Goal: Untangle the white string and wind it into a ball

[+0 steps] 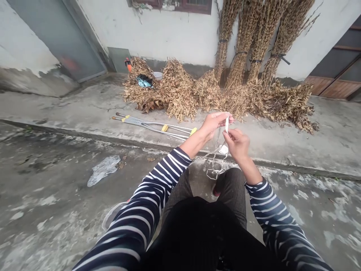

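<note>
Hands meet at frame centre: left hand [214, 122] pinches the top of a white strip [227, 123], right hand [238, 145] pinches its lower end. Loose cord [216, 171] hangs tangled beneath; judged partway, slack not yet sorted.

A narrow white strip [227, 124] stands nearly upright just right of the frame's centre. Its top is pinched by the left grip [214, 122] and its lower end by the right grip [238, 145]. Below the right grip sits a small white wad [223, 149]. From it a thin pale cord [214, 172] hangs slack in loose, tangled loops above the knees.
</note>
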`<state>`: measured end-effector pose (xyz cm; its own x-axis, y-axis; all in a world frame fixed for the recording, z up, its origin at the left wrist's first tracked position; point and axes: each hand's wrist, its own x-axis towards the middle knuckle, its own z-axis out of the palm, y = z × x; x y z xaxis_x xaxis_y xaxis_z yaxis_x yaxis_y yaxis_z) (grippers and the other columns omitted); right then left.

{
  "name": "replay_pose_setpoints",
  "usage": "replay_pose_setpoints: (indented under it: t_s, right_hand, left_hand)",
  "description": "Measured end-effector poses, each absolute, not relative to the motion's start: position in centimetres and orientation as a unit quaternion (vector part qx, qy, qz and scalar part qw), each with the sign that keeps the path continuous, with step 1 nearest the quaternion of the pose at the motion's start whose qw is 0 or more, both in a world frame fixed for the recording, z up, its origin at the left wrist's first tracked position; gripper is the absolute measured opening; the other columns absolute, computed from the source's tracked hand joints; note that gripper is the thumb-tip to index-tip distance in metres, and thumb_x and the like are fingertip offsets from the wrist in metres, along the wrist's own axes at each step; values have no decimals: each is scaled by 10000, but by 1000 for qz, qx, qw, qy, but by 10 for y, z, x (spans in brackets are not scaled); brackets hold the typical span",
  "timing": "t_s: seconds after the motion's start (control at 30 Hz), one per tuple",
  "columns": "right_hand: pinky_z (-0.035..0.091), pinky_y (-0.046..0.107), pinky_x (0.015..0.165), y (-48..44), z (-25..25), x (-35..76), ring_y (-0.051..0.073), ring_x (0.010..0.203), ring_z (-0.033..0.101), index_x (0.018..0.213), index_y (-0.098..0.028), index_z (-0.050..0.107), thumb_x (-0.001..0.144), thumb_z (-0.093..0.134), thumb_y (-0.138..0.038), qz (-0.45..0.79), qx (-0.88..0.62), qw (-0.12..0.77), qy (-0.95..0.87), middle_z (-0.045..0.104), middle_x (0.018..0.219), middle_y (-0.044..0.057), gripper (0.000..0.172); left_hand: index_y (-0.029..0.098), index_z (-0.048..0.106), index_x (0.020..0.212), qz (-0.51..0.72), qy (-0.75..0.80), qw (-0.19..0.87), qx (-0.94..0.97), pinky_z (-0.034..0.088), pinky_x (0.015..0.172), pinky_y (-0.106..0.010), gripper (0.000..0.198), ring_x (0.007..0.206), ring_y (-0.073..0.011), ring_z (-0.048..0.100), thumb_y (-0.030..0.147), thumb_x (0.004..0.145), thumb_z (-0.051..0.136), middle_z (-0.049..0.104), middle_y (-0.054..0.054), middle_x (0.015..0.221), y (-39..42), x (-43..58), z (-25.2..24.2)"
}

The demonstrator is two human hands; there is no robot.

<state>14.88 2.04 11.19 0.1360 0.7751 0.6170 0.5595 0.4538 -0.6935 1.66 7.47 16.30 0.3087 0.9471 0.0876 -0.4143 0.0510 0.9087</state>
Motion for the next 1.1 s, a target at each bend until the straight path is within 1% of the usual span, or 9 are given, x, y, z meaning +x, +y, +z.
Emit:
replay_pose_setpoints:
  t_s: [0.17, 0.33, 0.47, 0.53, 0.63, 0.73, 0.87, 1.0, 1.1]
  right_hand:
    - [360, 300, 651, 16, 112, 153, 173, 627, 474, 710, -235, 653, 904, 585, -325, -1, -534, 479, -696, 510, 635, 8, 225]
    - [301, 291, 607, 21, 107, 165, 149, 588, 458, 634, -222, 530, 817, 572, -251, -34, -575, 453, -681, 519, 624, -6, 190]
    - [312, 287, 608, 20, 108, 173, 163, 632, 468, 678, -220, 544, 772, 591, -237, -84, -607, 446, -652, 545, 700, 10, 106]
    - [324, 292, 614, 15, 110, 177, 184, 684, 498, 723, -216, 557, 791, 581, -218, -119, -613, 442, -644, 573, 787, 43, 72]
    - [329, 307, 618, 3, 110, 185, 222, 763, 529, 759, -213, 564, 834, 541, -154, -179, -621, 420, -637, 588, 868, 97, 99]
    - [349, 308, 619, -13, 101, 188, 226, 767, 534, 742, -218, 568, 869, 528, -107, -232, -602, 382, -661, 597, 863, 110, 173]
    - [360, 274, 576, -42, 72, 174, 169, 654, 519, 720, -217, 569, 944, 479, -82, -281, -502, 326, -750, 632, 817, 80, 277]
    - [364, 267, 554, -66, 47, 164, 145, 591, 554, 853, -202, 626, 982, 393, -70, -213, -438, 243, -839, 666, 794, 60, 297]
    - [329, 288, 510, -72, 44, 178, 163, 536, 559, 844, -203, 612, 991, 415, -132, -176, -495, 229, -820, 636, 686, 48, 255]
  left_hand:
    - [102, 781, 964, 512, 318, 620, 503, 530, 916, -294, 127, 861, -133, 724, 137, 907, 673, 799, -90, 943, 83, 19, 171]
    - [102, 797, 977, 524, 317, 545, 572, 522, 925, -310, 149, 951, -157, 717, 139, 895, 678, 793, -110, 1001, 91, 18, 189]
    - [132, 810, 982, 567, 314, 471, 598, 514, 964, -318, 176, 1024, -169, 706, 157, 919, 648, 789, -95, 1019, 100, 18, 204]
    - [157, 816, 1000, 577, 318, 445, 606, 521, 937, -313, 175, 987, -165, 706, 180, 921, 662, 788, -76, 1009, 106, 17, 206]
    - [178, 823, 1022, 581, 335, 422, 609, 531, 847, -302, 174, 816, -142, 689, 209, 928, 680, 770, -46, 887, 111, 15, 205]
    - [191, 827, 1027, 581, 342, 429, 601, 527, 766, -285, 176, 690, -122, 647, 212, 945, 673, 721, -18, 745, 112, 14, 205]
    - [165, 819, 1056, 550, 341, 495, 580, 531, 689, -264, 184, 599, -103, 604, 190, 948, 672, 685, -6, 652, 106, 15, 206]
    - [125, 805, 1087, 533, 354, 531, 555, 533, 657, -250, 195, 578, -93, 603, 182, 935, 695, 716, -23, 681, 102, 14, 203]
    - [115, 787, 1098, 535, 333, 554, 544, 528, 628, -230, 201, 632, -103, 660, 200, 945, 689, 754, -48, 775, 101, 10, 200]
